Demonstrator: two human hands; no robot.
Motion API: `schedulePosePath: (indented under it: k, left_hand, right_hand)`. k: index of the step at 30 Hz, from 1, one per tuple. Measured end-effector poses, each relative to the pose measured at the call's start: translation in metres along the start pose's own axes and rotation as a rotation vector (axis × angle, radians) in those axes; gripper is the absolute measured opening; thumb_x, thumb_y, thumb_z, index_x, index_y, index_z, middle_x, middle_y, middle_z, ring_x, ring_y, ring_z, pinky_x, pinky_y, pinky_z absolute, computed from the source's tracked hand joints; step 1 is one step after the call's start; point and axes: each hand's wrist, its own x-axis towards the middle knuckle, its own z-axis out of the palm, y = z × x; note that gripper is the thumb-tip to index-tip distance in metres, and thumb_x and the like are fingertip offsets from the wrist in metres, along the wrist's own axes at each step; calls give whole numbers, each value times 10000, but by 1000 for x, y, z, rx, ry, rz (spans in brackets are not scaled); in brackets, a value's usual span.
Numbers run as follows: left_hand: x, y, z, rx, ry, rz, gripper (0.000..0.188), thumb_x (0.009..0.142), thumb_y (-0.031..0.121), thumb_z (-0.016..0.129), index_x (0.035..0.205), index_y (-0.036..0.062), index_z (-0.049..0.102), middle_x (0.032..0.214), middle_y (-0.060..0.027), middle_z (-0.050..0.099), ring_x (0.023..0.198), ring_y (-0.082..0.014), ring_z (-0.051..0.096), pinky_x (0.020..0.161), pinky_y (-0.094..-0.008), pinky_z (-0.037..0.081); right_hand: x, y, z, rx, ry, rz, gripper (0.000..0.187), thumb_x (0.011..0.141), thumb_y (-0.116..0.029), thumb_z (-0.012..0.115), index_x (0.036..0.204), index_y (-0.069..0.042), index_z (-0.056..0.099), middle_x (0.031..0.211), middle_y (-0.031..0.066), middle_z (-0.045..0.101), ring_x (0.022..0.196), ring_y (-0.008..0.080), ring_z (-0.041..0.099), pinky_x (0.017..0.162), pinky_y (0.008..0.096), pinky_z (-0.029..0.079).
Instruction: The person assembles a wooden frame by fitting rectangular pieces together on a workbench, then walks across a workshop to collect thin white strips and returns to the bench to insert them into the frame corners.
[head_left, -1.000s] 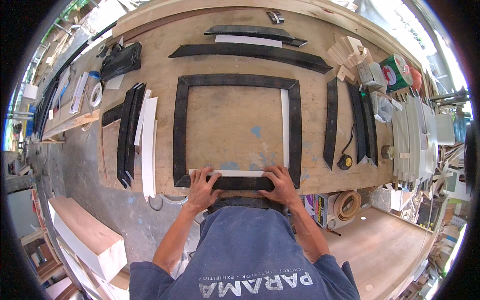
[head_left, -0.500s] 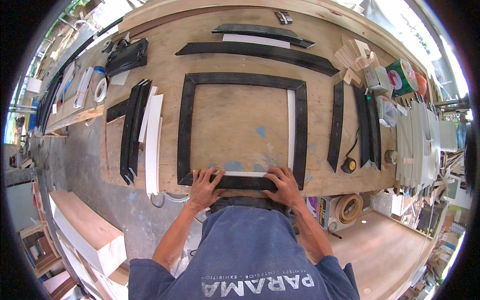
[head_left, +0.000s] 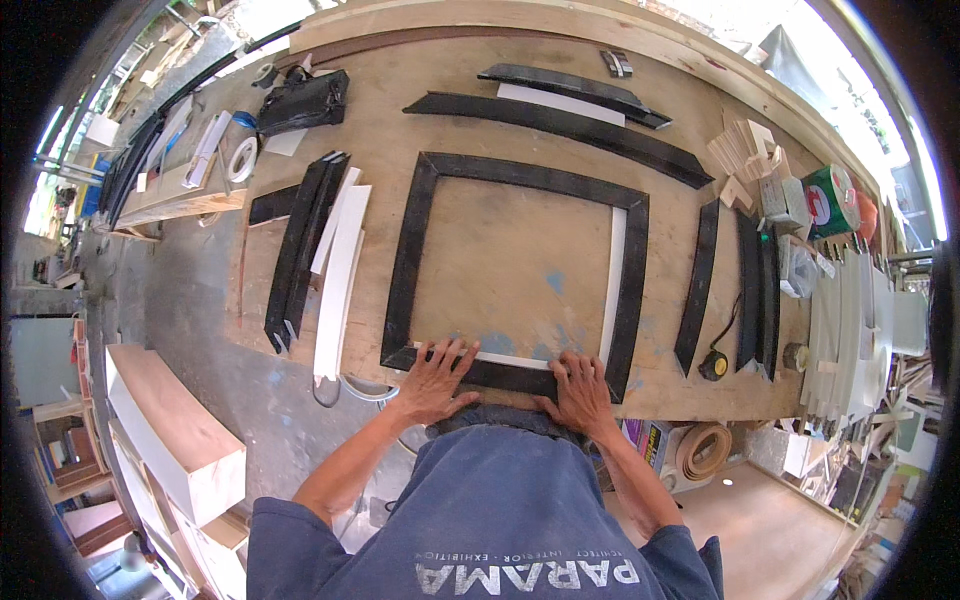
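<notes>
A black rectangular frame point(head_left: 398, 270) with mitred corners lies on the wooden worktable. White strips line part of its inner side: one along the right rail point(head_left: 613, 290) and one along the near rail point(head_left: 512, 361). My left hand point(head_left: 436, 384) lies across the near rail by the left corner, fingers over the inner edge and thumb at the outer edge. Closer to the right corner, my right hand point(head_left: 581, 394) grips the same rail in a like way, its fingers curled over the white strip. The parts of the rail beneath both hands are hidden.
Black mitred lengths point(head_left: 560, 132) lie beyond the frame, with more point(head_left: 305, 250) to its left beside white strips point(head_left: 342, 280). On the right are black pieces point(head_left: 697, 285), a tape measure point(head_left: 713, 365), wood offcuts point(head_left: 742, 155) and a green can point(head_left: 830, 200).
The view has tilted, so the table and frame appear turned clockwise and shifted right. Both hands stay on the near rail; the left thumb now reaches toward the rail's outer edge.
</notes>
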Motion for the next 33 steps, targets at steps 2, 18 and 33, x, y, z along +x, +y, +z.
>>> schedulePosePath:
  k: [2, 18, 33]
  left_hand:
    - [2, 3, -7, -22, 1, -23, 892, 965, 630, 510, 1624, 94, 239, 1521, -196, 349, 1439, -385, 293, 1158, -578, 222]
    - [-54, -160, -15, -94, 419, -1008, 688, 803, 417, 840, 1288, -6, 596, 1248, -205, 545, 1200, -404, 509, 1031, -518, 412]
    - [10, -62, -100, -530, 747, -712, 633, 881, 394, 805, 1236, -95, 616, 1142, -228, 622, 1065, -374, 640, 887, -463, 509]
  right_hand:
    - [1, 0, -1, -7, -5, 9, 757, 835, -564, 725, 1375, -81, 506, 1332, 125, 500, 1267, 313, 454, 1116, 494, 303]
    - [44, -15, -30, 332, 365, 23, 439, 837, -262, 796, 1190, -56, 636, 1169, 149, 602, 1092, 353, 557, 983, 485, 408]
    - [138, -84, -10, 1378, 177, 174, 294, 1001, -207, 676, 1185, 22, 658, 1047, 113, 685, 864, 182, 638, 754, 334, 526]
